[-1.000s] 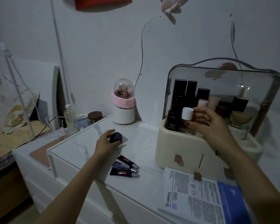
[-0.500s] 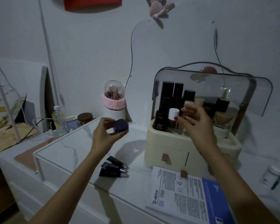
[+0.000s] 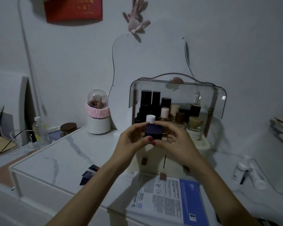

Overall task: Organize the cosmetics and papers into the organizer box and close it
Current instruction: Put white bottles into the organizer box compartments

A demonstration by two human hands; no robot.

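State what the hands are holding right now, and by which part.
Both hands, left hand and right hand, hold one small dark blue jar by its sides, fingertips around it, in front of the open organizer box.

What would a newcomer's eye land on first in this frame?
Both hands, left hand and right hand, meet mid-frame around a small dark jar. Right behind stands the cream organizer box, its clear lid raised, full of bottles. A printed paper lies in front of it.
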